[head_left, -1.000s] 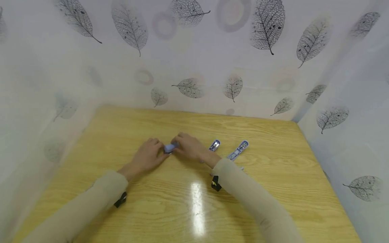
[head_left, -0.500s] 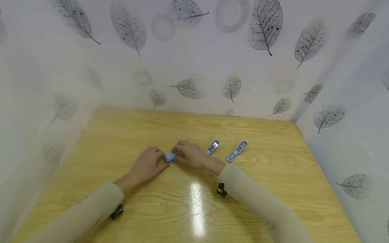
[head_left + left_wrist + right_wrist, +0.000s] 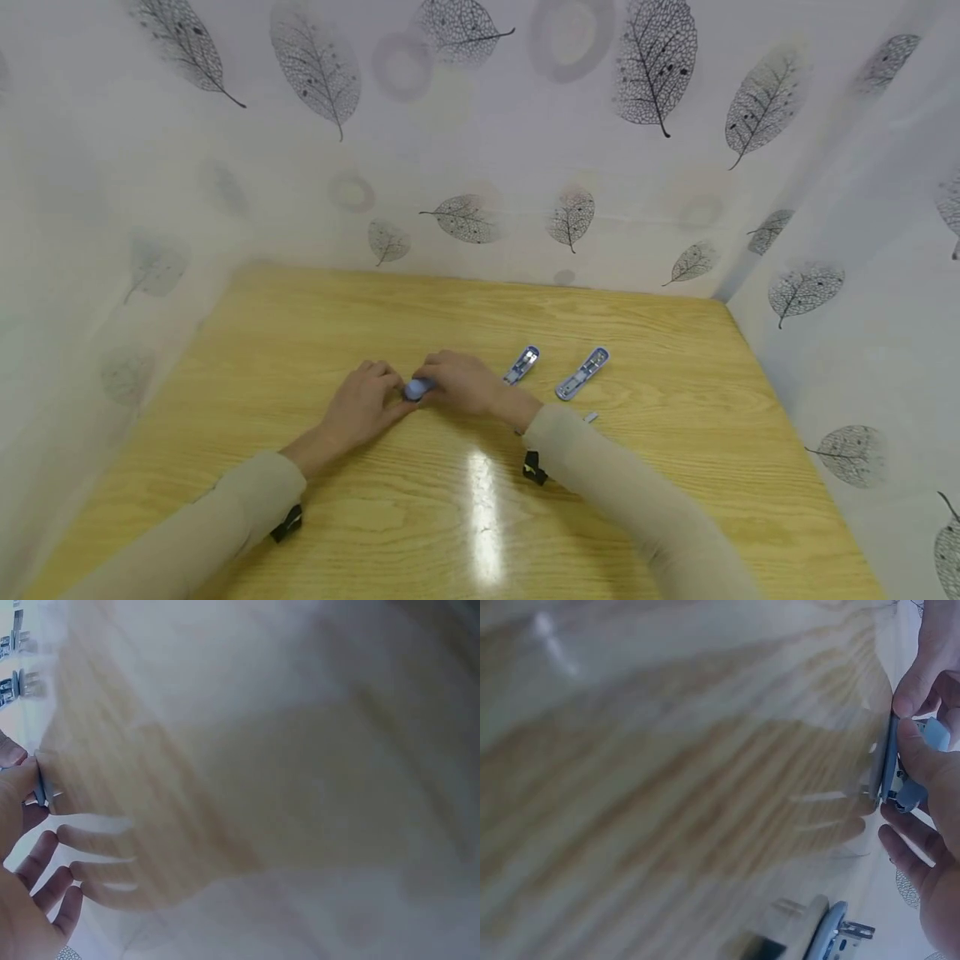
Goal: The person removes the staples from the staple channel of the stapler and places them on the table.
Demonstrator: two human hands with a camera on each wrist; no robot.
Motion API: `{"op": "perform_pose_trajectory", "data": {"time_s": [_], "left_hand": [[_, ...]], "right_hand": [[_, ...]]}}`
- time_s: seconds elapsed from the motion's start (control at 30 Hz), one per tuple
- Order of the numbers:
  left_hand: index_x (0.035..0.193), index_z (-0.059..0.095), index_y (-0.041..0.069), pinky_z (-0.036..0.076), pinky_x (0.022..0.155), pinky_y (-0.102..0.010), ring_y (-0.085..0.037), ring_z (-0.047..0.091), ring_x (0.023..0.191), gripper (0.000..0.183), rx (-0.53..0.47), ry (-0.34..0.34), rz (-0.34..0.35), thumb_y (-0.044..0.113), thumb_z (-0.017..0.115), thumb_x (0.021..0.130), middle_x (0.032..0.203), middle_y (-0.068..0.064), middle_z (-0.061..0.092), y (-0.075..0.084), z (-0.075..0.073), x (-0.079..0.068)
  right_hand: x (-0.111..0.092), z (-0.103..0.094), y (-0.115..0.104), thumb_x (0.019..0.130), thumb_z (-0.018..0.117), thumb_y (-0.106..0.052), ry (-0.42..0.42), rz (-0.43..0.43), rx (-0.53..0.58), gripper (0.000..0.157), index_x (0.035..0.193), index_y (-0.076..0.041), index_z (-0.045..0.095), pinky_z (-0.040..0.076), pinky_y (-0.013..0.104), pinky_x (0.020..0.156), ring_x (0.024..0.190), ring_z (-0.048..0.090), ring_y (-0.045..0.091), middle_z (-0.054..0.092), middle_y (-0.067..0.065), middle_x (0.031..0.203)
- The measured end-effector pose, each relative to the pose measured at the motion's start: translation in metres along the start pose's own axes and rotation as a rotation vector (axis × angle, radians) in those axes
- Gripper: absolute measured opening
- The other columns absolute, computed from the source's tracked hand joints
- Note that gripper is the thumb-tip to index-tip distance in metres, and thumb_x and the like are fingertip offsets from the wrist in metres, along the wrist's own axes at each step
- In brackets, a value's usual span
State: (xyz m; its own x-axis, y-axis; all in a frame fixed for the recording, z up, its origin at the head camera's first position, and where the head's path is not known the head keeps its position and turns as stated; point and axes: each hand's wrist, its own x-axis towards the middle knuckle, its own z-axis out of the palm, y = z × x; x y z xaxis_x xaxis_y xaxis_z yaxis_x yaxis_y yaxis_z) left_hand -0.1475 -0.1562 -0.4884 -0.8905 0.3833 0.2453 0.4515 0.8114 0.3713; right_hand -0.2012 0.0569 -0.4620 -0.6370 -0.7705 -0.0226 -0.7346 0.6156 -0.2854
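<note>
Both hands meet over a small light-blue plastic casing (image 3: 416, 389) just left of the table's middle. My left hand (image 3: 362, 407) pinches its left end, and my right hand (image 3: 467, 386) holds the right end, covering much of it. In the right wrist view, a flat blue shell (image 3: 890, 761) stands on edge near the tabletop, with a second blue piece (image 3: 934, 735) and small metal parts behind it. My left hand (image 3: 37, 892) shows only a thin edge of the casing (image 3: 40, 784) between thumb and finger in the left wrist view.
Two open blue shells with metal parts inside lie to the right, a nearer shell (image 3: 522, 365) and a farther shell (image 3: 582, 374). A small grey piece (image 3: 591, 417) lies by the right sleeve. Leaf-print cloth (image 3: 480, 150) borders the wooden table (image 3: 637, 325).
Over the last second, the hands and casing move slightly nearer the front edge. Lately the right hand shifts a little left and covers more of the casing.
</note>
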Motion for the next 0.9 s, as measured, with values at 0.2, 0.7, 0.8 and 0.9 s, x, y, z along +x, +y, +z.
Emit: {"op": "perform_pose_trajectory", "data": {"time_s": [0.2, 0.7, 0.8, 0.9], "left_hand": [[0.096, 0.079, 0.009, 0.055, 0.084, -0.044, -0.027, 0.061, 0.098, 0.028, -0.006, -0.014, -0.011, 0.035, 0.087, 0.088, 0.107, -0.009, 0.072, 0.002, 0.001, 0.004], [0.094, 0.078, 0.011, 0.054, 0.083, -0.046, -0.028, 0.061, 0.099, 0.026, -0.011, -0.02, -0.019, 0.034, 0.087, 0.088, 0.106, -0.009, 0.072, 0.002, 0.002, 0.004], [0.094, 0.078, 0.011, 0.054, 0.083, -0.045, -0.028, 0.06, 0.098, 0.026, -0.005, -0.022, -0.021, 0.035, 0.086, 0.088, 0.105, -0.009, 0.071, 0.003, 0.001, 0.005], [0.094, 0.078, 0.012, 0.054, 0.084, -0.045, -0.027, 0.06, 0.099, 0.026, 0.003, -0.031, -0.032, 0.036, 0.086, 0.088, 0.105, -0.008, 0.071, 0.003, 0.001, 0.005]], "right_hand": [[0.0, 0.004, 0.005, 0.099, 0.072, -0.038, 0.006, 0.029, 0.039, 0.037, 0.129, -0.015, 0.072, 0.056, 0.029, 0.099, 0.11, 0.069, 0.013, 0.074, -0.002, 0.118], [-0.006, 0.003, 0.012, 0.096, 0.077, -0.03, 0.059, 0.118, 0.331, 0.036, 0.127, -0.011, 0.071, 0.058, 0.028, 0.102, 0.115, 0.073, 0.017, 0.077, 0.003, 0.124], [-0.009, 0.0, 0.013, 0.096, 0.078, -0.033, 0.067, 0.147, 0.341, 0.039, 0.128, -0.013, 0.071, 0.058, 0.032, 0.102, 0.116, 0.073, 0.019, 0.076, 0.003, 0.127], [-0.013, -0.003, 0.016, 0.096, 0.078, -0.035, 0.081, 0.166, 0.319, 0.039, 0.128, -0.013, 0.071, 0.058, 0.037, 0.103, 0.118, 0.072, 0.022, 0.075, 0.004, 0.129]]}}
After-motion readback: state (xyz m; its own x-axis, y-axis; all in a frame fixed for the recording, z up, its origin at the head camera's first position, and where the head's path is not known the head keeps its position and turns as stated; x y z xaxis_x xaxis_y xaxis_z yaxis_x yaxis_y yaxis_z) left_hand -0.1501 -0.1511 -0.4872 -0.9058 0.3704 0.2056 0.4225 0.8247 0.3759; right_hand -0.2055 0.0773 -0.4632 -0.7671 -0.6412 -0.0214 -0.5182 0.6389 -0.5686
